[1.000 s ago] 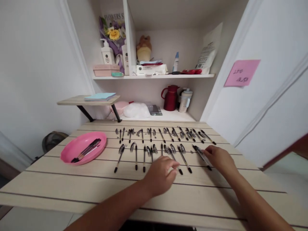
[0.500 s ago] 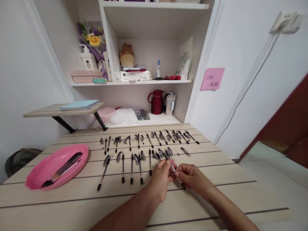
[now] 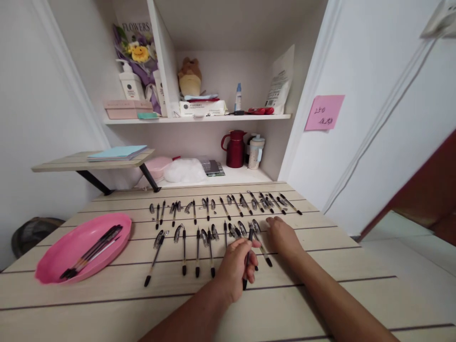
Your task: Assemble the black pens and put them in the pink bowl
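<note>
Gripping black pen [image 3: 247, 261] in left hand [image 3: 235, 268], fingers curled round it, at near row of loose pens [image 3: 154, 261] on bench [image 3: 89, 313]. With right hand [image 3: 284, 239] palm down, just beside clear caps [image 3: 256, 226]; cannot tell finger gap or any hold. Pink tray [image 3: 80, 244] with more pens at left.

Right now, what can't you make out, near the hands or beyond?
All in the head view:
Whatever is beneath the right hand: hidden by it.
Part of the held pen: covered by the left hand.
Blue-capped bottle: print too small to read.
Socket: cut off by the right edge.
</note>
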Demonstrator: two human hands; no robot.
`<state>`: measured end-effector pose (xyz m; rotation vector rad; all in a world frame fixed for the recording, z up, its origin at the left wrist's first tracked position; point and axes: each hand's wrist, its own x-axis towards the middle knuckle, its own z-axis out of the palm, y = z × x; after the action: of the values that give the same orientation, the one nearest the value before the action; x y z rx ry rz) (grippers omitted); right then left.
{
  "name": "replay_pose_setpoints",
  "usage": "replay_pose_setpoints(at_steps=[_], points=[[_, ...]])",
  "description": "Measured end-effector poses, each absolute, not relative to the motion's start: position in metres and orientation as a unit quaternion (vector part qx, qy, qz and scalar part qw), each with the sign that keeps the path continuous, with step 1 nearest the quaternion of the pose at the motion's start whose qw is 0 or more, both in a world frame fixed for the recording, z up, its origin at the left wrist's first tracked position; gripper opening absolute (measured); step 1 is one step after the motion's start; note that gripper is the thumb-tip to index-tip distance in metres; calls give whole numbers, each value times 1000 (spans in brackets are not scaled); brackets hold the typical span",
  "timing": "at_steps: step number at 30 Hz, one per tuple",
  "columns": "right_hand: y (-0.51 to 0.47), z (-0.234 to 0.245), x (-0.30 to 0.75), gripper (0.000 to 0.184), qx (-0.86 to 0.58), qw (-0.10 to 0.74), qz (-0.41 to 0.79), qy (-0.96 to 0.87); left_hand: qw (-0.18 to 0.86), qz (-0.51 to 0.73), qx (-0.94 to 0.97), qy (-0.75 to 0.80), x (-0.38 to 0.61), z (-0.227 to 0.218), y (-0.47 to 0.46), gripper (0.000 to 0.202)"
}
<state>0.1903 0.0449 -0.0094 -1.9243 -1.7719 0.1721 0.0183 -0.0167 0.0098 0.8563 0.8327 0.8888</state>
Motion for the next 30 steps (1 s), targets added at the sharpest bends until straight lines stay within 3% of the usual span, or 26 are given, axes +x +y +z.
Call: replay_pose_setpoints(at_steps=[3,6,9,30], points=[[43,-5,196,21,-683,360,158,-615,726,398,410,382,18,9,-16,41],[37,7,196,18,-575,532,378,-492,706,390,441,395,19,9,-18,41],[27,19,188,24,-458,599,509,-415,688,385,465,402,20,8,-20,42],[10,28,179,22,-439,535,510,-511,678,374,488,404,21,11,-19,31]])
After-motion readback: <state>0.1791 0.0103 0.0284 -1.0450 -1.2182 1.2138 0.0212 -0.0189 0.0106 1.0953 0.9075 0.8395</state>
